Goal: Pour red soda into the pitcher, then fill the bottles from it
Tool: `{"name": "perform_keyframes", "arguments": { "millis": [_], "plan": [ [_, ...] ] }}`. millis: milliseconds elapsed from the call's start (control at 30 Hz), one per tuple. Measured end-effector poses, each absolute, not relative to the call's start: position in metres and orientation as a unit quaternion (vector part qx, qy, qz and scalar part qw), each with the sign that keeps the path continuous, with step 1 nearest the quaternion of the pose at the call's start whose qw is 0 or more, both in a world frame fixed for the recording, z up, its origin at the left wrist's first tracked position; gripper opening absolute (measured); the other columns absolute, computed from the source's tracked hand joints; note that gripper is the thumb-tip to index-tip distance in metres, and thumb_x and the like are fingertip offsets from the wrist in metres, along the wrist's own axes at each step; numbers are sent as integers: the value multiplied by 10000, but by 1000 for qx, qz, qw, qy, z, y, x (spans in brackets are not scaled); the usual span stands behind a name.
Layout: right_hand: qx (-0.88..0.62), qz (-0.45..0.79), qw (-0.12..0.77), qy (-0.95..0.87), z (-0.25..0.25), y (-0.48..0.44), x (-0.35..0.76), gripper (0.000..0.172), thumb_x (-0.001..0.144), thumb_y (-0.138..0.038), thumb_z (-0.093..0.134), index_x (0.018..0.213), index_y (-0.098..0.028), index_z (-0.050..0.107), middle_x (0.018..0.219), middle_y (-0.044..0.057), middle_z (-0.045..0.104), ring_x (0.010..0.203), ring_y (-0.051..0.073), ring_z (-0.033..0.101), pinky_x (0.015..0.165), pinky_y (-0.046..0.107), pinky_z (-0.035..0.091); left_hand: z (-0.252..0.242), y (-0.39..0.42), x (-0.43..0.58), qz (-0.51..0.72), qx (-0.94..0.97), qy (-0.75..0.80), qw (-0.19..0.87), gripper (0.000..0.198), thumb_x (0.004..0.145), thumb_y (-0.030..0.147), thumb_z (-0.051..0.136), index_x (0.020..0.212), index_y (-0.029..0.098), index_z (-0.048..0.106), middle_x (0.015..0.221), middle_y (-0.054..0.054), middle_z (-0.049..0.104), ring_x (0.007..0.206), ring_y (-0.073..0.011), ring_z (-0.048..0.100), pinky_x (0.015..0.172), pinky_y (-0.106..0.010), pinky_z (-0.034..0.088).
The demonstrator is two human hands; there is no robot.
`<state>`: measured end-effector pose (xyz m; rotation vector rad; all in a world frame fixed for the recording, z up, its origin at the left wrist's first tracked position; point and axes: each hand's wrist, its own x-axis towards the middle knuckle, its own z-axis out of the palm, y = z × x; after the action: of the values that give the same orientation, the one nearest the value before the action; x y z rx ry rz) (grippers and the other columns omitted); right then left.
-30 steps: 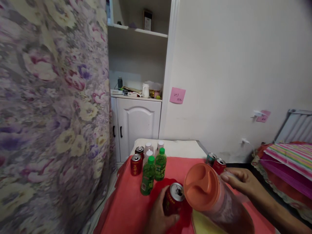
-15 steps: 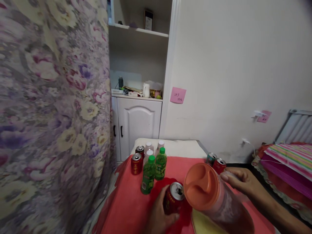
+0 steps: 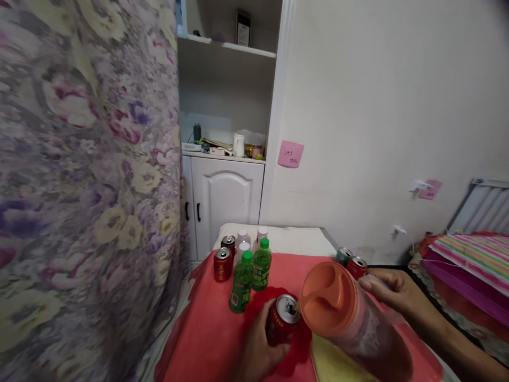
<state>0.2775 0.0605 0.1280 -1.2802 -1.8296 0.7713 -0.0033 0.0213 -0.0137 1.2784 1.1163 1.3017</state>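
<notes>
Pitcher (image 3: 376, 339) nearest cam, qty 1, see-thru body w/ orange lid (image 3: 328, 313), tilted over toward the L; R hand (image 3: 397, 294) closed on its handle, thumb forward. L hand (image 3: 262, 347) curled partway round red can (image 3: 277, 328), gripping it, thumb on near side; held can just L of lid, opening close to lid rim, can't tell if they touch. Yellow flat item (image 3: 338, 363), qty 1, under pitcher, cloth or pad unclear. Dark red patch (image 3: 301, 342), looks wet, on red tablecloth (image 3: 199, 334) by held can. Next out, L side: 2 green-capped bottles (image 3: 241, 291), green all over; behind them 3 white-capped bottles (image 3: 243, 238), partly hidden; L of those 2 cans, 1 w/ yellow lettering (image 3: 222, 267), 1 dark can (image 3: 228, 242) behind. R side, beyond pitcher & near R hand: 2 cans, 1 teal can (image 3: 342, 257), 1 small red can (image 3: 357, 268), adjacent. Cans tot. 5 incl. held one; bottles tot. 5; those on table upright. Bkgd: floral curtain (image 3: 87, 185) far L, bed (image 3: 469, 265) far R, cabinet (image 3: 226, 196) back L w/ 1 white jug (image 3: 238, 146) on top, 2 pink notes (image 3: 291, 154) & 2 white plugs (image 3: 422, 185) on wall (image 3: 377, 106).
</notes>
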Motion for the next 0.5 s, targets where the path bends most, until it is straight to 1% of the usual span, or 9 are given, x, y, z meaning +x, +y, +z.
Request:
{"name": "perform_keyframes", "arguments": {
  "millis": [133, 233, 400, 500],
  "plan": [
    [-498, 331, 369, -711, 133, 59, 278, 559, 765, -691, 587, 567, -224, 351, 587, -47, 282, 579, 119, 270, 553, 268, 210, -17, 23, -2, 528, 531, 471, 465, 785, 513, 51, 661, 1271, 211, 531, 1304, -80, 660, 1249, -336, 581, 1072, -439, 458],
    [-501, 327, 370, -710, 134, 58, 277, 561, 757, -697, 581, 560, -228, 344, 585, -48, 266, 574, 119, 257, 549, 268, 203, -15, 23, -2, 523, 542, 464, 466, 772, 535, 63, 653, 1281, 195, 503, 1331, -95, 643, 1266, -329, 572, 1088, -435, 446],
    [-492, 341, 378, -706, 134, 56, 277, 528, 789, -620, 606, 568, -230, 328, 586, -50, 256, 572, 115, 244, 543, 271, 186, -15, 22, -1, 517, 553, 478, 445, 742, 573, 84, 663, 1286, 172, 481, 1350, -121, 627, 1278, -323, 563, 1101, -435, 434],
    [-487, 350, 372, -709, 134, 56, 279, 535, 810, -606, 602, 585, -232, 294, 601, -50, 242, 582, 115, 233, 544, 275, 174, -19, 23, -1, 519, 553, 465, 456, 747, 574, 57, 646, 1291, 188, 480, 1337, -101, 635, 1264, -310, 574, 1083, -421, 450]
  ]
}}
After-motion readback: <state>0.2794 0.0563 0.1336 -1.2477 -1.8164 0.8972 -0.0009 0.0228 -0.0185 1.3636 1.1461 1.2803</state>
